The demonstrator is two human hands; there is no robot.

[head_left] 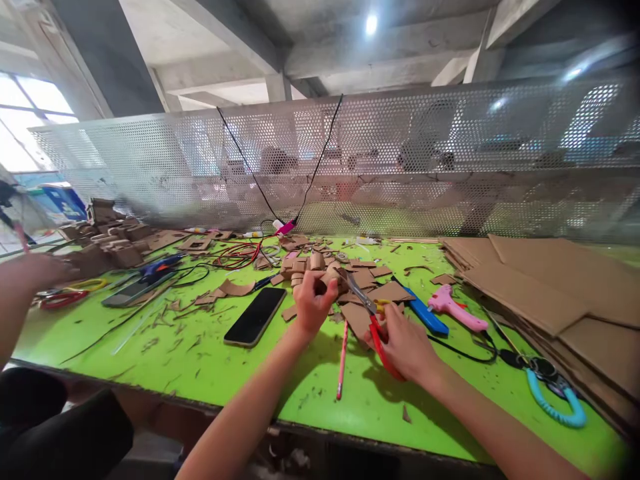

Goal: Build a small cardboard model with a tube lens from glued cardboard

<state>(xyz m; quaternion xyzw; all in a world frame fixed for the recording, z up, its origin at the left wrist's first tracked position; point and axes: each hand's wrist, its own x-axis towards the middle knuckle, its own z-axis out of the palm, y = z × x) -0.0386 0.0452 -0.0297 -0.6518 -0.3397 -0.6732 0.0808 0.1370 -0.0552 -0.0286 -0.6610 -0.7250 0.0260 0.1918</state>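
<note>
- Pinched between the fingers of the left hand (313, 303) is a small cardboard piece (332, 275), lifted just above the green table (210, 367).
- Closed around the red handles of the scissors (373, 320), the right hand (406, 343) points their blades up and left, the tips right beside the cardboard piece; whether the blades actually touch it cannot be told.
- Beneath both hands lie flat cardboard scraps (375, 293), and a pile of small cut cardboard blocks (303, 265) sits just behind the left hand.
- A red pencil (342, 360) lies on the table between the two forearms.
- A black phone (255, 316), screen dark, lies flat just left of the left hand.
- A blue utility knife (425, 313) and a pink glue gun (456, 308) lie just right of the right hand, side by side.
- Large cardboard sheets (545, 287) are stacked at the right end of the table, with a turquoise coiled cord (553, 403) near their front edge.
- Red and black wires (240, 255) trail across the far side, below a perforated metal screen (400, 153).
- Another person's hand (37, 273) reaches over the table's left end, blurred, near more cardboard pieces (117, 243) and a second phone (131, 291).
</note>
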